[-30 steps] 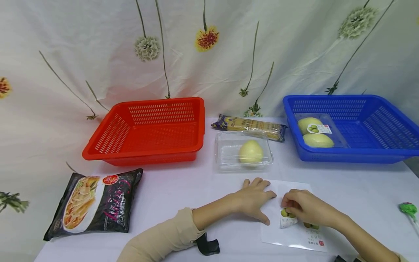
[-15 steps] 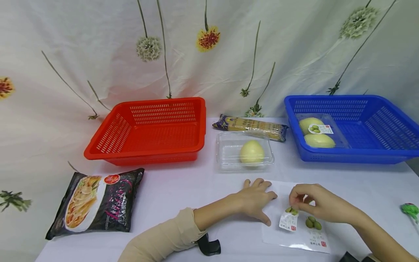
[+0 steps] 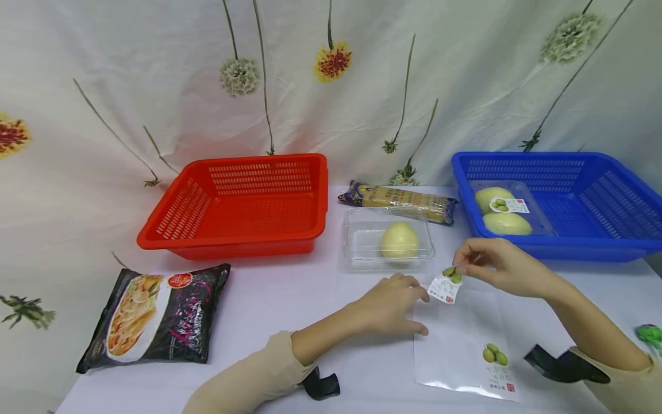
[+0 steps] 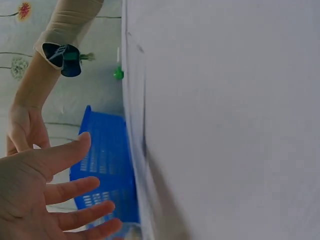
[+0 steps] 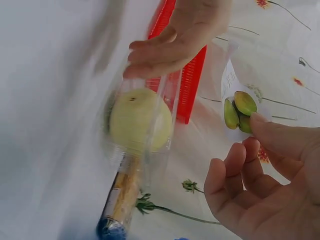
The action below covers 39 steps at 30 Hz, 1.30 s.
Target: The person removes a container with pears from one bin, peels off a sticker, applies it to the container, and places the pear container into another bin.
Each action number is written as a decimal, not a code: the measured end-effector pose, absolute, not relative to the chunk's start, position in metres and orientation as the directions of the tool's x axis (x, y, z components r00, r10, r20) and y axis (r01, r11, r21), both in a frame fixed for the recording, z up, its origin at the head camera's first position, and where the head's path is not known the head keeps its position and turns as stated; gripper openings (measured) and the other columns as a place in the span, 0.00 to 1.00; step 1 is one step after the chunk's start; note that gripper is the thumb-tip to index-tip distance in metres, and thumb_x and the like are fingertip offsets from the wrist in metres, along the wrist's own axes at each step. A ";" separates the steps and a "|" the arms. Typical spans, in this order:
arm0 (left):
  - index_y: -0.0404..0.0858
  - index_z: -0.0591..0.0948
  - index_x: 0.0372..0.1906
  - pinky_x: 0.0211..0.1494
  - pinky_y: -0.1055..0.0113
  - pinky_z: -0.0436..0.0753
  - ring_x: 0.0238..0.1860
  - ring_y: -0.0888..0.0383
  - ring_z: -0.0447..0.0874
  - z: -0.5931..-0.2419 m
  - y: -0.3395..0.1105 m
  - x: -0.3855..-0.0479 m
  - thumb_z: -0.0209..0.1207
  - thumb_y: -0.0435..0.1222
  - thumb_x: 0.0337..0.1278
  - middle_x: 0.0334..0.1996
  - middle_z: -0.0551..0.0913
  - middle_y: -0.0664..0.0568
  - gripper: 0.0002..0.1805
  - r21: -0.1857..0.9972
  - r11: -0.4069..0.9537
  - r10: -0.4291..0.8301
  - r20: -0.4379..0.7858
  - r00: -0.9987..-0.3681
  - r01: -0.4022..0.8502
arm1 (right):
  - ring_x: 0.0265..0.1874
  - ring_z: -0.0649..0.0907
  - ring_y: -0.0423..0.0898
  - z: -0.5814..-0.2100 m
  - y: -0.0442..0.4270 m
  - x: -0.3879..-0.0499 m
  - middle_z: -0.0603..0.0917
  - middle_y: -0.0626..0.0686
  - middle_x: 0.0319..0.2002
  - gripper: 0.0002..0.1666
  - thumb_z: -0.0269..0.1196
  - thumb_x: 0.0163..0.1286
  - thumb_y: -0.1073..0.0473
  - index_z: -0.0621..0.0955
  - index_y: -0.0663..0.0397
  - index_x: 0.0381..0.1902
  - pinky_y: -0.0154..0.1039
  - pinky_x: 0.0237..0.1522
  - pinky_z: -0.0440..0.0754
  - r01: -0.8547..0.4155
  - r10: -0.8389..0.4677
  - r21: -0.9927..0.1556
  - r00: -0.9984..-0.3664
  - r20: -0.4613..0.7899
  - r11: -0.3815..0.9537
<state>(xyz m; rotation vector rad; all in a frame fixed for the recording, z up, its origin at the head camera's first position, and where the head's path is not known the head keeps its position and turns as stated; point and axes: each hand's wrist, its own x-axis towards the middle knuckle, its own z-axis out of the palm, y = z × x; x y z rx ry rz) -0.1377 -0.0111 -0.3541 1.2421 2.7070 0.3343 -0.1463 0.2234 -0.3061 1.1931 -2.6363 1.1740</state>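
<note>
My right hand (image 3: 501,267) pinches a small white sticker (image 3: 445,287) by its end printed with green fruit. In the right wrist view the sticker (image 5: 240,110) hangs between thumb and fingertips. The label sheet (image 3: 455,339) lies below, with one more printed label (image 3: 495,355) at its lower right. At the sheet's left edge is my left hand (image 3: 390,305), fingers loosely spread and holding nothing; in the left wrist view its fingers (image 4: 75,192) look apart. Behind both hands stands a clear plastic clamshell box (image 3: 362,238) with a pale yellow-green round fruit (image 3: 400,240) inside.
A red basket (image 3: 248,244) stands at back left; a blue basket (image 3: 569,250) at back right holds a labelled box of two fruits (image 3: 507,223). Behind the clamshell lies a noodle packet (image 3: 403,202). A black food bag (image 3: 155,316) lies left, a green lollipop (image 3: 649,332) far right.
My right hand has peeled the sticker off the sheet and lifted it away toward the clamshell box. My left hand has drawn slightly left, its fingers less spread.
</note>
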 end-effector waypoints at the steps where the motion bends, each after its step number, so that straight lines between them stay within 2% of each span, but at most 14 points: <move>1: 0.45 0.81 0.48 0.51 0.70 0.73 0.51 0.60 0.75 -0.350 -0.015 -0.139 0.65 0.51 0.50 0.49 0.80 0.55 0.22 0.295 0.625 0.754 0.010 -0.657 0.723 | 0.31 0.77 0.36 -0.301 0.220 -0.152 0.79 0.43 0.31 0.02 0.61 0.63 0.70 0.79 0.60 0.34 0.32 0.33 0.80 -0.646 -0.634 -0.625 -0.715 0.295 0.438; 4: 0.42 0.82 0.37 0.40 0.76 0.74 0.37 0.63 0.78 -0.338 -0.025 -0.146 0.65 0.47 0.53 0.34 0.83 0.56 0.13 0.366 0.597 0.710 0.173 -0.683 0.714 | 0.31 0.77 0.37 -0.287 0.209 -0.172 0.80 0.46 0.31 0.01 0.61 0.64 0.70 0.79 0.63 0.34 0.33 0.31 0.80 -0.628 -0.630 -0.628 -0.729 0.267 0.460; 6: 0.41 0.80 0.33 0.36 0.77 0.74 0.33 0.62 0.78 -0.331 -0.032 -0.153 0.65 0.43 0.53 0.30 0.82 0.55 0.10 0.401 0.587 0.649 0.286 -0.705 0.703 | 0.30 0.77 0.38 -0.280 0.200 -0.187 0.80 0.48 0.30 0.02 0.60 0.63 0.71 0.78 0.64 0.34 0.33 0.31 0.80 -0.613 -0.633 -0.632 -0.736 0.240 0.474; 10: 0.38 0.80 0.33 0.35 0.72 0.76 0.32 0.57 0.78 -0.326 -0.043 -0.170 0.64 0.37 0.53 0.30 0.82 0.50 0.07 0.421 0.595 0.496 0.479 -0.724 0.685 | 0.29 0.78 0.43 -0.273 0.183 -0.219 0.81 0.52 0.30 0.02 0.59 0.64 0.72 0.78 0.65 0.34 0.34 0.32 0.80 -0.597 -0.658 -0.633 -0.732 0.178 0.493; 14: 0.35 0.80 0.35 0.39 0.68 0.78 0.35 0.54 0.79 -0.331 -0.047 -0.190 0.64 0.35 0.53 0.34 0.83 0.48 0.07 0.426 0.605 0.398 0.571 -0.718 0.673 | 0.32 0.80 0.50 -0.274 0.168 -0.244 0.82 0.55 0.32 0.02 0.58 0.65 0.71 0.78 0.66 0.35 0.40 0.37 0.81 -0.597 -0.692 -0.623 -0.712 0.121 0.505; 17: 0.34 0.81 0.36 0.44 0.64 0.78 0.40 0.52 0.78 -0.334 -0.047 -0.201 0.64 0.35 0.53 0.36 0.83 0.47 0.09 0.447 0.615 0.365 0.569 -0.737 0.650 | 0.31 0.79 0.49 -0.275 0.157 -0.257 0.80 0.54 0.30 0.01 0.58 0.65 0.70 0.78 0.64 0.34 0.43 0.38 0.80 -0.599 -0.710 -0.608 -0.699 0.081 0.521; 22: 0.34 0.81 0.38 0.49 0.58 0.76 0.45 0.49 0.76 -0.337 -0.047 -0.211 0.66 0.36 0.51 0.38 0.82 0.46 0.12 0.454 0.653 0.347 0.533 -0.772 0.607 | 0.28 0.74 0.45 -0.274 0.142 -0.272 0.77 0.54 0.28 0.03 0.57 0.65 0.71 0.77 0.63 0.32 0.38 0.34 0.75 -0.597 -0.721 -0.576 -0.693 0.019 0.559; 32: 0.37 0.80 0.39 0.51 0.52 0.72 0.48 0.47 0.73 -0.342 -0.047 -0.222 0.68 0.38 0.47 0.40 0.79 0.43 0.15 0.460 0.715 0.340 0.430 -0.836 0.527 | 0.24 0.72 0.43 -0.288 0.130 -0.288 0.77 0.53 0.24 0.04 0.58 0.62 0.73 0.78 0.64 0.29 0.33 0.30 0.73 -0.642 -0.768 -0.575 -0.639 0.036 0.507; 36: 0.37 0.80 0.39 0.51 0.52 0.70 0.49 0.47 0.72 -0.344 -0.047 -0.224 0.69 0.39 0.46 0.41 0.79 0.43 0.16 0.464 0.719 0.346 0.406 -0.846 0.518 | 0.26 0.76 0.45 -0.294 0.129 -0.287 0.78 0.55 0.26 0.03 0.58 0.62 0.74 0.77 0.66 0.31 0.34 0.31 0.75 -0.621 -0.752 -0.596 -0.658 0.043 0.509; 39: 0.39 0.81 0.40 0.50 0.53 0.69 0.52 0.47 0.71 -0.344 -0.048 -0.226 0.69 0.41 0.47 0.43 0.78 0.44 0.16 0.456 0.733 0.354 0.380 -0.855 0.506 | 0.30 0.79 0.50 -0.299 0.129 -0.284 0.79 0.58 0.30 0.05 0.57 0.62 0.74 0.77 0.68 0.37 0.37 0.35 0.78 -0.585 -0.715 -0.598 -0.699 0.029 0.548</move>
